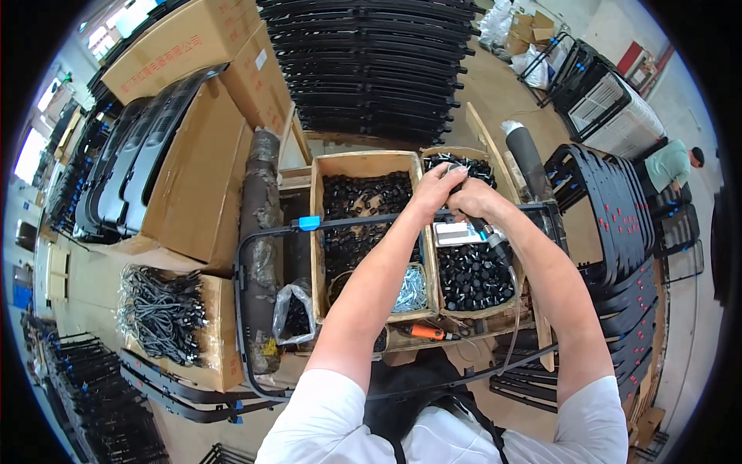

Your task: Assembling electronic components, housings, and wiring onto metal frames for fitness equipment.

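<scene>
Pretty sure we're in a factory workshop here: black frames [367, 69] piled high top centre, cardboard boxes [182, 50] upper left, wooden bins [316, 255] of small black parts [475, 280] mid-frame, loads of cables [166, 319] lower left, plus a co-worker [666, 168] far right.

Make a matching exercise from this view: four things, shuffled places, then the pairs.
Things:
1. Silver screws
2. Blue clip
3. Orange tool
4. Black tool

Places:
A. On the bar of the black frame
B. Beside the right forearm
C. Inside the left wooden box
D. Just past the boxes' near edge, on the person's side

Pairs: 1-C, 2-A, 3-D, 4-B
</scene>
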`<move>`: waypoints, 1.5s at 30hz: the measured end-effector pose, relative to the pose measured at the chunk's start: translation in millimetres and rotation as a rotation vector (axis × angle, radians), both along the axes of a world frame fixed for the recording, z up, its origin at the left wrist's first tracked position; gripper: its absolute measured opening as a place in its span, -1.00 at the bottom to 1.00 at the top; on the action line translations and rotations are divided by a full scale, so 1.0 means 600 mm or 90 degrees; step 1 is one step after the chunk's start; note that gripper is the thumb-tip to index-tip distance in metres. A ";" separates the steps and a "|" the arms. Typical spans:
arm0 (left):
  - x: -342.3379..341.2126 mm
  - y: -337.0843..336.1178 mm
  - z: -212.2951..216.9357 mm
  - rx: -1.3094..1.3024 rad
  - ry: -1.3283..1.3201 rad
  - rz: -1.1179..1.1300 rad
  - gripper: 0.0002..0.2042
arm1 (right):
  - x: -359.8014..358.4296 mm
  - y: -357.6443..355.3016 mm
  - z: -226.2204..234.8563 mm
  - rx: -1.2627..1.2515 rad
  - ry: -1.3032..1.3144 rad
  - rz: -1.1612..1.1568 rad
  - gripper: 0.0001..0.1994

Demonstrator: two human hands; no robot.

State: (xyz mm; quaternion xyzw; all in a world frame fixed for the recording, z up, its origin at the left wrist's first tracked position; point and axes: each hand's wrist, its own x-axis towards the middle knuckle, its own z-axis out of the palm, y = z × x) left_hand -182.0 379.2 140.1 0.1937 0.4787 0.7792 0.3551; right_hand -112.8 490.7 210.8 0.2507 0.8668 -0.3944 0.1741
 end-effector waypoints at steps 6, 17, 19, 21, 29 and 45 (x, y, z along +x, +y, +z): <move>0.006 -0.005 0.024 0.050 0.005 0.028 -0.79 | 0.010 -0.010 0.015 0.183 0.051 0.062 -0.72; 0.406 -0.167 0.052 0.045 0.031 -0.323 -0.60 | 0.481 -0.182 0.149 0.233 -0.085 0.084 -0.58; 0.479 -0.190 0.034 0.036 -0.046 -0.357 -0.62 | 0.553 -0.204 0.129 0.204 -0.145 0.049 -0.56; 0.529 -0.212 0.023 0.054 -0.115 -0.379 -0.63 | 0.602 -0.225 0.120 0.206 -0.129 0.038 -0.55; 0.605 -0.256 0.001 0.000 -0.096 -0.325 -0.68 | 0.688 -0.252 0.066 0.169 -0.138 0.051 -0.55; 0.655 -0.272 -0.012 -0.011 0.021 -0.181 -0.71 | 0.721 -0.264 0.057 0.179 -0.025 0.111 -0.58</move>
